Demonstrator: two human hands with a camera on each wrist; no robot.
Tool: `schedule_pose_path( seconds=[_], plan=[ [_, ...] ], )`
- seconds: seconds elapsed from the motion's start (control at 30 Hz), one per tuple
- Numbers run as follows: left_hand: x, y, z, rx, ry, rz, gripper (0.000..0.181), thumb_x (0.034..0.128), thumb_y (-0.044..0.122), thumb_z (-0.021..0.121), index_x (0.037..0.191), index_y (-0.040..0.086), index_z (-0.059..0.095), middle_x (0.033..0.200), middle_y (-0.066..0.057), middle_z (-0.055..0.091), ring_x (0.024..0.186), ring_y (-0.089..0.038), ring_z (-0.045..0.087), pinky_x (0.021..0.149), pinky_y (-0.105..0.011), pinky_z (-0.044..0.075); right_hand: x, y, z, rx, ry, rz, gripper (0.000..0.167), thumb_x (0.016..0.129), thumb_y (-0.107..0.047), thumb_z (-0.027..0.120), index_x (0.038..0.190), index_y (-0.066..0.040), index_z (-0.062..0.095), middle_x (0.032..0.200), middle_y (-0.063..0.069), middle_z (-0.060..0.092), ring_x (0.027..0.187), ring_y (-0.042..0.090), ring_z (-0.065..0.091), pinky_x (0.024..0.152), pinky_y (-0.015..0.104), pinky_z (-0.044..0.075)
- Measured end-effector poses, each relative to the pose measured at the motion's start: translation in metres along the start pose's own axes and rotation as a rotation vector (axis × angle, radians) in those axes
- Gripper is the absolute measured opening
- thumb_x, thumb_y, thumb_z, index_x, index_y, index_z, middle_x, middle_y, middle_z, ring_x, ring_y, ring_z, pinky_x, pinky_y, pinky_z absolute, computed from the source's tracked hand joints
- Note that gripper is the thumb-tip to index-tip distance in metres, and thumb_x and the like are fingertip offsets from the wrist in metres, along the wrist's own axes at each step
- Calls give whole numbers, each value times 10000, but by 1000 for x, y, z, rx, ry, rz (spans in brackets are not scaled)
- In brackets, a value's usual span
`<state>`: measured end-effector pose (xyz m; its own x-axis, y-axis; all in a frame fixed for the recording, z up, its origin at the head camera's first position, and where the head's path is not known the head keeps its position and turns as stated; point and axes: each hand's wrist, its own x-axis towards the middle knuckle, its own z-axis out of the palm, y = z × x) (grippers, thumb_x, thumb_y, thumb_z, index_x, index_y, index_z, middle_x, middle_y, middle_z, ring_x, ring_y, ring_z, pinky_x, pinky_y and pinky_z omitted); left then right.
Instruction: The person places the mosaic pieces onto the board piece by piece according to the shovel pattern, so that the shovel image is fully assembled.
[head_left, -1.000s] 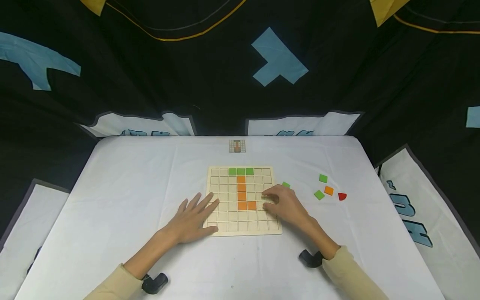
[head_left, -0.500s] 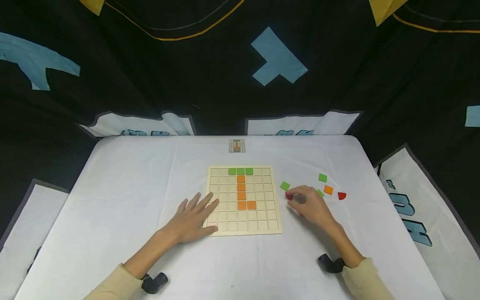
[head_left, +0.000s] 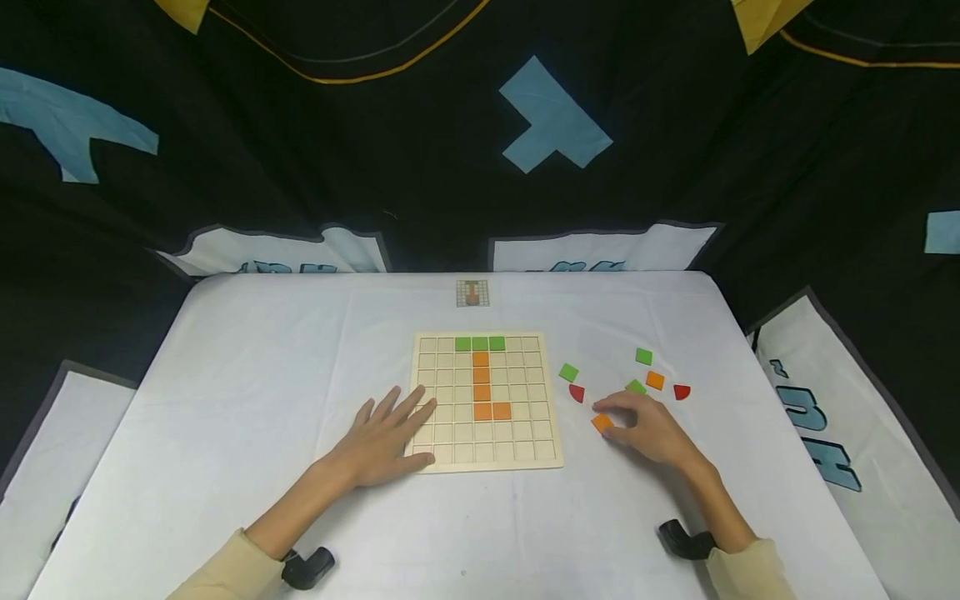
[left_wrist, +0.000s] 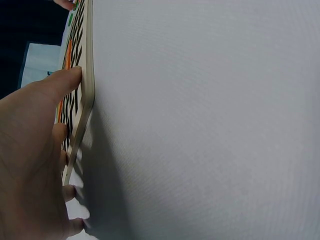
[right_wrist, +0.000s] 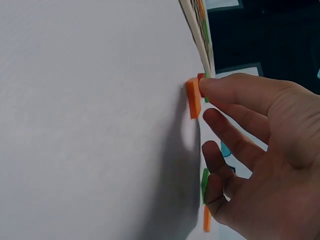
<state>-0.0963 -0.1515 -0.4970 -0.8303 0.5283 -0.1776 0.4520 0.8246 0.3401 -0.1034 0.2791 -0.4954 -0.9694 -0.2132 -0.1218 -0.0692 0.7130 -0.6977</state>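
Observation:
My left hand [head_left: 382,446] rests with spread fingers on the left part of a pale wooden grid board [head_left: 525,454]. Its thumb lies near the board's front edge in the left wrist view. Green square tiles [head_left: 480,343] form a short row at the board's top; orange tiles [head_left: 482,377] run down below, with one beside the lowest. Right of the board, my right hand [head_left: 651,429] pinches a loose orange square tile [right_wrist: 193,100] between thumb and index finger, low at the cloth. The index fingertip's contact is hidden in the right wrist view.
A red quarter-round piece [head_left: 576,392] and a green tile [head_left: 568,372] lie between board and right hand. Farther right are green tiles [head_left: 643,356], an orange tile [head_left: 655,380] and another red piece [head_left: 682,392]. A small pattern card [head_left: 472,293] lies behind the board.
My right hand has moved right from the board, past the red piece, to the orange tile. The red piece and green tile it covered now show. My left hand has stayed put.

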Motion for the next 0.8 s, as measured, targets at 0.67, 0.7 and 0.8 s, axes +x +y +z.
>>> schedule_pose_path(
  seconds=[0.67, 0.7, 0.8],
  plan=[
    [0, 0, -1, 8, 18, 12, 778, 961, 560, 555, 1575, 139, 328, 1639, -130, 200, 1474, -457, 124, 1105, -708, 122, -2, 9, 2, -19, 30, -46, 305, 820, 45, 757, 1094, -88, 760, 1100, 41, 702, 1118, 309, 589, 978, 525, 464],
    [0, 0, -1, 8, 19, 14, 778, 961, 561, 553, 1575, 139, 328, 1639, -130, 201, 1473, -458, 126, 1105, -708, 123, -2, 9, 3, -27, 32, -45, 296, 819, 37, 763, 1087, -89, 760, 1094, 39, 702, 1113, 306, 590, 976, 522, 467],
    [0, 1, -2, 9, 19, 15, 779, 960, 563, 552, 1574, 138, 329, 1639, -131, 201, 1472, -460, 130, 1105, -708, 124, -1, 7, 4, -46, 31, -43, 271, 816, 20, 779, 1063, -89, 760, 1074, 32, 700, 1091, 299, 591, 973, 517, 468]
  ],
)
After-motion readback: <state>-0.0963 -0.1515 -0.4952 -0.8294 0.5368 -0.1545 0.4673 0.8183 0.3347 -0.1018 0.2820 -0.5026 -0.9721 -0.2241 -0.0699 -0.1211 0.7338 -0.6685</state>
